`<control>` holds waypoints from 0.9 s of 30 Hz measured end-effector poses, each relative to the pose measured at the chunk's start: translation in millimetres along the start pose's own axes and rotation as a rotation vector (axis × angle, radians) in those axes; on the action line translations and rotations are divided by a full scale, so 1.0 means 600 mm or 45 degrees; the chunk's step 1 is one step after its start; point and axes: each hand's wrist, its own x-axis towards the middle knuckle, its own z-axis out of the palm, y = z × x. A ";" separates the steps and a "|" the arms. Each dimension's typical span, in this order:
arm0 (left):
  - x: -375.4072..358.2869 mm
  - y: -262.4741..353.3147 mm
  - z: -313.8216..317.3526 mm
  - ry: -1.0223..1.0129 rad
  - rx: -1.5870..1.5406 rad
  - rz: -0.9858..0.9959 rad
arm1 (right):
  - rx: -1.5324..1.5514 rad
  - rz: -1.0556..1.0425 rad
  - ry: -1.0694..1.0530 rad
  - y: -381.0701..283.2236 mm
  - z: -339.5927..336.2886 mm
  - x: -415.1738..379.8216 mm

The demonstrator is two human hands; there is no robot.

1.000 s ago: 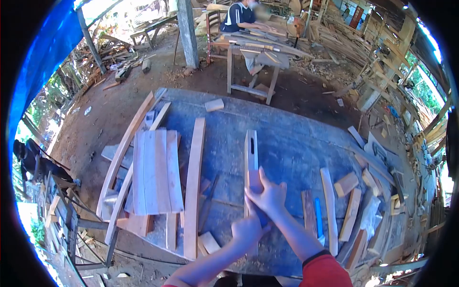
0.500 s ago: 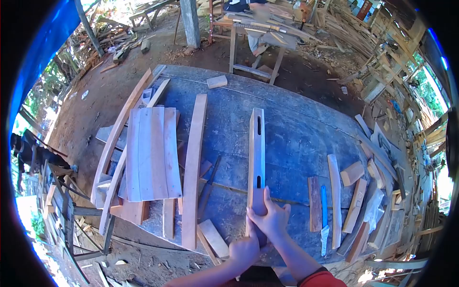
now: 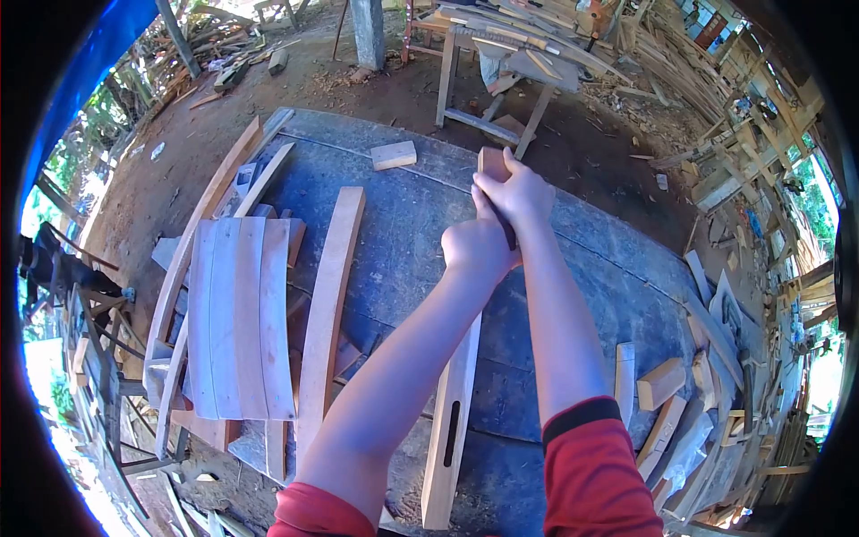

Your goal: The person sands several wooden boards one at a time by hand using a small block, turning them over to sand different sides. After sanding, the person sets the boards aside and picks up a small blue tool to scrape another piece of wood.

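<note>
A long squared wooden piece [image 3: 438,488] with a slot cut in its top face lies lengthwise on the dark tabletop [image 3: 403,242]. Over its far end both hands grip a wooden block [image 3: 491,160] with a dark sheet along its side, resembling a sanding block. My right hand [image 3: 521,192] is closed round the block's front part. Just behind and to the left, my left hand [image 3: 477,246] is closed on its rear part. My forearms and hands cover much of the slotted piece, and the block's underside is hidden.
Left of my arms lie a curved slatted panel [image 3: 237,318] and a long wooden bar [image 3: 331,304]. A small wood block [image 3: 394,156] rests near the far edge. Several offcuts [image 3: 662,383] sit at the right. Beyond stands another workbench [image 3: 546,70] with wood pieces on it.
Both hands have pushed the block away from me, from the near part of the slotted piece to its far end. The view has shifted, and my forearms now cover more of the table.
</note>
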 end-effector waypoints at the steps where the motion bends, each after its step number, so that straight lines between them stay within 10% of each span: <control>1: -0.017 0.002 -0.007 0.032 0.052 -0.016 | 0.059 -0.031 0.051 -0.005 -0.015 -0.020; 15: -0.706 -0.060 0.232 0.048 -0.010 0.224 | 0.128 -0.151 0.104 0.038 0.030 -0.739; 27: -0.541 -0.053 0.182 -0.012 -0.182 0.130 | 0.043 -0.118 0.070 0.025 0.032 -0.570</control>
